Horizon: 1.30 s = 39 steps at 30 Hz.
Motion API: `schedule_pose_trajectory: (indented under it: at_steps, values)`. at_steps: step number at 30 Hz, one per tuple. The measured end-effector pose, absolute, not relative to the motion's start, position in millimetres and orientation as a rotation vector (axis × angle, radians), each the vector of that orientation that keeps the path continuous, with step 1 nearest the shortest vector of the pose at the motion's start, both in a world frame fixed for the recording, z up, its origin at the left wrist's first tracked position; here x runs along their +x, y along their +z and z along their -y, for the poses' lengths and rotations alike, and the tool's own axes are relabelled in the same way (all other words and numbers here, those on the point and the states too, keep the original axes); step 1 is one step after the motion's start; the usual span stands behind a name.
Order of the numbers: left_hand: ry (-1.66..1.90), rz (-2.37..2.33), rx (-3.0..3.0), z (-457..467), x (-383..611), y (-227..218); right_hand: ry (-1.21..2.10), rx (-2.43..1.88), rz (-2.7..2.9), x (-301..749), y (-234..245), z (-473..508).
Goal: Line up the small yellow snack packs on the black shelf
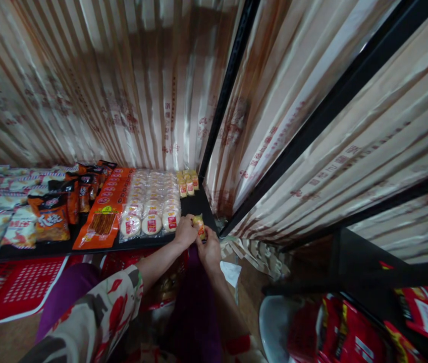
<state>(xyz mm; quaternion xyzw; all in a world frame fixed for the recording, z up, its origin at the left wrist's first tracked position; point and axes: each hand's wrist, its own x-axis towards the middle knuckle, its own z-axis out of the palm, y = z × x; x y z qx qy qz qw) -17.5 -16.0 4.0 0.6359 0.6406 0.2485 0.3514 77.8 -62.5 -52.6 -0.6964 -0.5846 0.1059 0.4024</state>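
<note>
Between my two hands, at the front edge of the black shelf (195, 204), is a small yellow snack packet (199, 225) with a red label. My left hand (186, 231) grips its left side, and my right hand (209, 248) has fingers closed on its right side. Several similar yellow snack packets (187, 182) stand in short rows at the shelf's back right corner. Just left of my hands lie rows of round white cakes (151, 222) in clear wrappers.
Farther left are orange snack packs (98, 222), orange-and-black bags (51, 217) and white bags (19, 227). Red baskets (43, 287) sit below the shelf. Black posts (232, 75) and a pale curtain (142, 91) stand behind. Red packets (361, 333) and a grey basin (274, 322) are at lower right.
</note>
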Motion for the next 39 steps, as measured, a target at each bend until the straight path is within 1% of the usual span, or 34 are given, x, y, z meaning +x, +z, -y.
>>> schedule_pose_trajectory:
  at_steps: [8,15,20,29,34,39]
  values:
    - [0.696,-1.689,1.598,-2.3,-7.9,-3.3,0.267,-1.729,1.426,78.8,-56.6,39.0]
    - [0.703,-1.713,1.504,-12.9,0.1,-9.8,0.26,-1.95,1.452,78.1,-46.8,27.1]
    - [0.735,-1.678,1.473,-21.8,3.6,-15.9,0.228,-2.003,1.476,77.4,-43.2,18.2]
    - [0.707,-1.694,1.494,-39.1,11.8,-14.0,0.351,-1.913,1.361,75.5,-48.7,-9.3]
    - [0.718,-1.631,1.478,-48.5,15.7,-9.4,0.293,-1.792,1.325,78.7,-58.9,-28.6]
    - [0.743,-1.582,1.446,-58.4,18.6,-2.6,0.23,-1.758,1.331,84.6,-70.7,-52.0]
